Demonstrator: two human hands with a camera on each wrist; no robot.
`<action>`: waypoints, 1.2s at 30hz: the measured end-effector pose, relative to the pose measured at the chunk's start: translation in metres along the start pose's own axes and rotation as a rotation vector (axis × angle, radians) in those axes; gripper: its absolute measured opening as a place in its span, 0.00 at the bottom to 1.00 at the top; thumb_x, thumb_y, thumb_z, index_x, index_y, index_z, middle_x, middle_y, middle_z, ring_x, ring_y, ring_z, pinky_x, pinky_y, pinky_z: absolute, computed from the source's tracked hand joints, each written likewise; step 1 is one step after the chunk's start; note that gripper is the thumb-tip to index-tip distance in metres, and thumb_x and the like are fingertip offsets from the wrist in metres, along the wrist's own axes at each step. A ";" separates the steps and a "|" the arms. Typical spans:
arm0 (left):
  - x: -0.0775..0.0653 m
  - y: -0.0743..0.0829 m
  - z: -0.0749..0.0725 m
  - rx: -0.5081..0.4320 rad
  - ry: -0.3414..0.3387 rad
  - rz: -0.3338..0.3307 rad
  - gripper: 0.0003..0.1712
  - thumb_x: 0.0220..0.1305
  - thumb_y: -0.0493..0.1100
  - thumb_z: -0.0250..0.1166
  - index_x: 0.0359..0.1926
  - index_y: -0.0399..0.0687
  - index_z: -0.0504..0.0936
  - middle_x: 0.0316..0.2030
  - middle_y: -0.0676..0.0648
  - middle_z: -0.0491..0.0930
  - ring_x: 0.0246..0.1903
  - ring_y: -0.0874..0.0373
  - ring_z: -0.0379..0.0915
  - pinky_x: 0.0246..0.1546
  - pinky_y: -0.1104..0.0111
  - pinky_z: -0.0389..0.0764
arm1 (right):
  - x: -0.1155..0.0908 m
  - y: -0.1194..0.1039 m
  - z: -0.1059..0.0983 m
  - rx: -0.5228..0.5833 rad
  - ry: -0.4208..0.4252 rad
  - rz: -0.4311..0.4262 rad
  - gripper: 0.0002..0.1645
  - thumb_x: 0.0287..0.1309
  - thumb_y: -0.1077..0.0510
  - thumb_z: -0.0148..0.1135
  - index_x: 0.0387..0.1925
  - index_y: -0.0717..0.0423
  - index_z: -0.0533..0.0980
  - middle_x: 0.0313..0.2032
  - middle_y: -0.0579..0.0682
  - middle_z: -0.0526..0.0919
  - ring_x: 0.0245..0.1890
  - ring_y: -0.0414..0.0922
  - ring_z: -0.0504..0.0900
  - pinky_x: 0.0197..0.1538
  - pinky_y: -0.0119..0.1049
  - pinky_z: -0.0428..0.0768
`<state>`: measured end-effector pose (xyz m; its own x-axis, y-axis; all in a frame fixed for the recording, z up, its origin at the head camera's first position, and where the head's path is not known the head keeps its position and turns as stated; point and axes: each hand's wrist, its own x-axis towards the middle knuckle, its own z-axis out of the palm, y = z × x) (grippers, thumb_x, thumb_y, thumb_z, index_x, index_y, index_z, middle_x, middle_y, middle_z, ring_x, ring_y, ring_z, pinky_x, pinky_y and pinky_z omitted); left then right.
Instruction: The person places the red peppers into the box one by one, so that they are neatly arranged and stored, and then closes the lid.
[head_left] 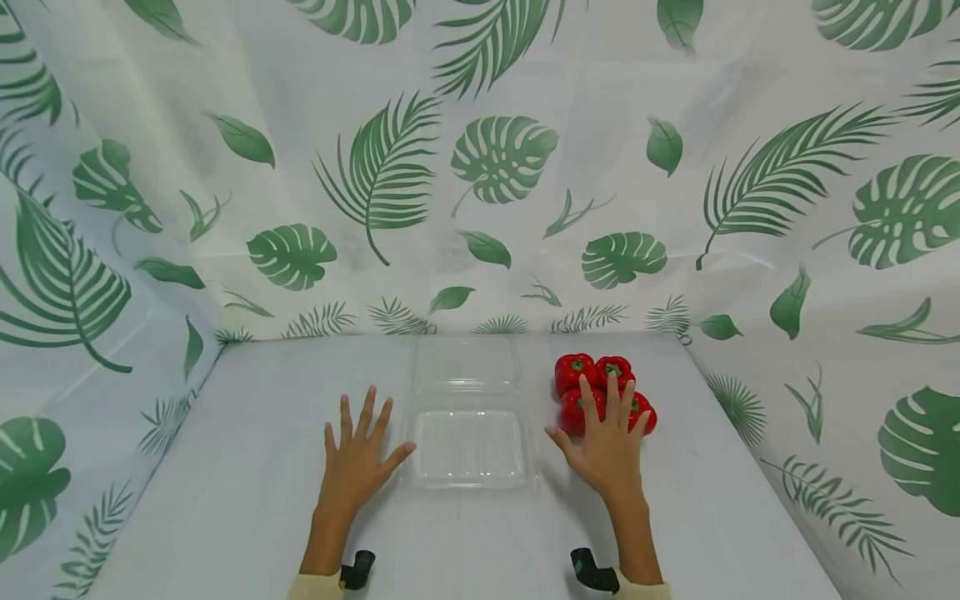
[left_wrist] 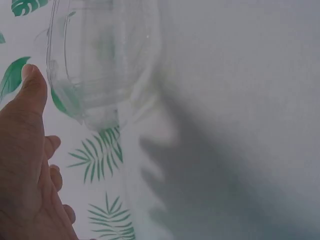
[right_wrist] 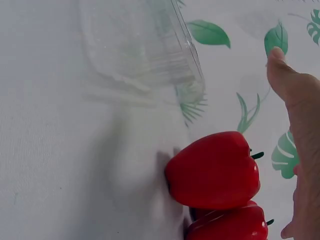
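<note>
A clear plastic clamshell container [head_left: 471,446] lies with its lid raised or folded back in the middle of the white table. To its left, my left hand [head_left: 356,467] is held over the table, fingers spread and holding nothing; its thumb is near the container's edge. My right hand [head_left: 609,454] hovers with spread fingers in front of several red bell peppers [head_left: 575,371], partly hiding the nearer ones. In the right wrist view, a bell pepper [right_wrist: 215,172] with a green stem sits beside the container [right_wrist: 135,45]. The container [left_wrist: 100,60] also shows beyond my left thumb.
A white table surface [head_left: 247,500] spreads beneath everything. White sheeting printed with green leaves [head_left: 502,158] stands at the back and along both sides. Dark wrist-worn devices [head_left: 592,571] sit at both wrists beside pale sleeves.
</note>
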<state>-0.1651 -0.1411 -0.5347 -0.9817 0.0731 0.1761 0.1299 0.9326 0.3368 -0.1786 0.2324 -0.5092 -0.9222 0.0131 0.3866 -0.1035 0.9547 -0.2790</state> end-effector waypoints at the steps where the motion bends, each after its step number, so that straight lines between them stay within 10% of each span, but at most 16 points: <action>1: -0.001 0.000 0.002 -0.010 -0.001 0.005 0.52 0.60 0.74 0.56 0.77 0.56 0.52 0.79 0.47 0.39 0.76 0.34 0.28 0.67 0.28 0.45 | 0.001 0.001 -0.001 -0.002 0.021 0.008 0.62 0.45 0.32 0.68 0.77 0.42 0.49 0.77 0.60 0.41 0.76 0.66 0.38 0.64 0.81 0.46; 10: -0.010 0.009 0.016 -0.223 -0.019 0.089 0.52 0.64 0.68 0.58 0.77 0.48 0.48 0.78 0.46 0.40 0.74 0.33 0.42 0.60 0.33 0.67 | 0.003 0.007 -0.010 0.112 0.230 0.222 0.45 0.58 0.44 0.65 0.72 0.57 0.60 0.73 0.65 0.55 0.76 0.64 0.48 0.64 0.73 0.60; 17: -0.019 0.017 0.026 -0.447 -0.090 0.083 0.58 0.60 0.62 0.66 0.78 0.48 0.41 0.79 0.49 0.38 0.76 0.47 0.43 0.71 0.46 0.60 | 0.004 0.022 -0.003 0.281 0.254 0.459 0.42 0.63 0.48 0.61 0.73 0.55 0.57 0.73 0.62 0.54 0.74 0.58 0.54 0.61 0.66 0.70; 26: -0.023 0.021 0.033 -0.545 -0.094 0.035 0.64 0.54 0.64 0.70 0.78 0.50 0.40 0.79 0.48 0.37 0.76 0.45 0.42 0.70 0.43 0.61 | 0.001 0.032 0.008 0.556 0.247 0.492 0.39 0.65 0.54 0.60 0.70 0.65 0.58 0.66 0.67 0.58 0.68 0.62 0.61 0.65 0.64 0.69; 36: -0.025 0.018 0.039 -0.578 -0.055 0.084 0.67 0.51 0.63 0.73 0.78 0.45 0.41 0.79 0.46 0.37 0.76 0.45 0.42 0.71 0.46 0.59 | -0.003 0.041 0.019 0.542 0.268 0.518 0.40 0.62 0.58 0.64 0.70 0.63 0.58 0.65 0.67 0.62 0.68 0.61 0.61 0.66 0.63 0.68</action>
<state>-0.1433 -0.1127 -0.5690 -0.9685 0.1711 0.1807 0.2473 0.5794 0.7766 -0.1873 0.2659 -0.5384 -0.7886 0.5528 0.2694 0.0839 0.5306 -0.8435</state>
